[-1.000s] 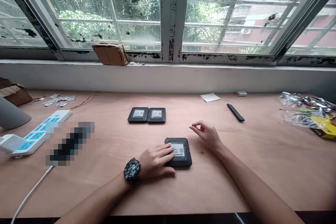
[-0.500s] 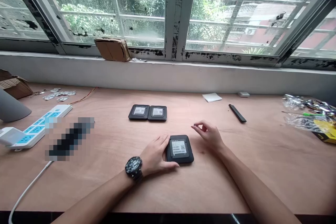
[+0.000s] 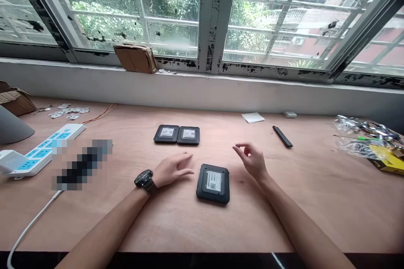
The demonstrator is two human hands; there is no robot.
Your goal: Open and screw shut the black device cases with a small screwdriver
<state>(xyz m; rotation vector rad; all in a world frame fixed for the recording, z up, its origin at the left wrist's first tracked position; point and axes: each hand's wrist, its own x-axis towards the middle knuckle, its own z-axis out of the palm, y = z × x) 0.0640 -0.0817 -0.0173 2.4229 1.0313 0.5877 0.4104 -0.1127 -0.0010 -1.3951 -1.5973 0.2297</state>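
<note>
A flat black square case [image 3: 219, 185] with a white printed label lies in front of me on the wooden table. My left hand [image 3: 173, 170] is left of it, fingers stretched out, touching nothing but perhaps the tabletop. To the right of the case, my right hand [image 3: 251, 157] is raised with thumb and index finger pinched together. A tiny dark thing shows at those fingertips, too small to name. Farther back, two matching black cases, a left one [image 3: 166, 134] and a right one [image 3: 188, 135], lie side by side with their labels up.
A power strip [image 3: 47, 151] with a plugged-in adapter and white cable stands at left, near a blurred-out dark item [image 3: 83, 166]. At right lie a dark bar [image 3: 282, 136], a white pad [image 3: 253, 117], plastic bags [image 3: 356, 147] and a yellow box [image 3: 388, 157].
My left hand has let go of the near case and moved left. That case has turned about a quarter turn clockwise. My right hand keeps its pinch, nearly in place.
</note>
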